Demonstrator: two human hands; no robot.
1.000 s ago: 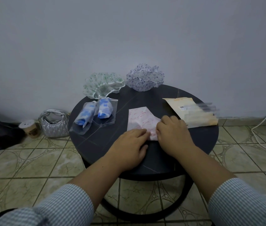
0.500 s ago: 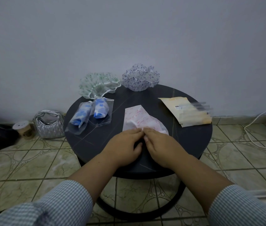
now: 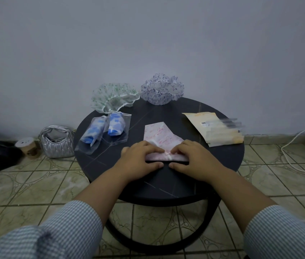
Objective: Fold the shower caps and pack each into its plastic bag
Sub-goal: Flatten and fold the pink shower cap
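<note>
A pink-patterned shower cap (image 3: 160, 132) lies flattened in the middle of the round dark table (image 3: 168, 186). Its near edge is turned over into a narrow fold. My left hand (image 3: 140, 157) and my right hand (image 3: 194, 157) both hold that fold, fingers curled on top and thumbs at the near side. At the back of the table a green-flowered cap (image 3: 112, 96) and a purple-flowered cap (image 3: 162, 88) sit unfolded. Two rolled blue caps lie in clear bags, one on the left (image 3: 93, 134) and one beside it (image 3: 117, 124).
A beige packet with clear bags (image 3: 215, 128) lies on the table's right side. On the tiled floor to the left stand a silver handbag (image 3: 57, 141) and a small paper cup (image 3: 26, 146). A white cable (image 3: 297, 146) runs along the floor at right.
My hands have spread apart along the pink cap's near edge and turned it over into a fold; earlier their fingertips met at its middle.
</note>
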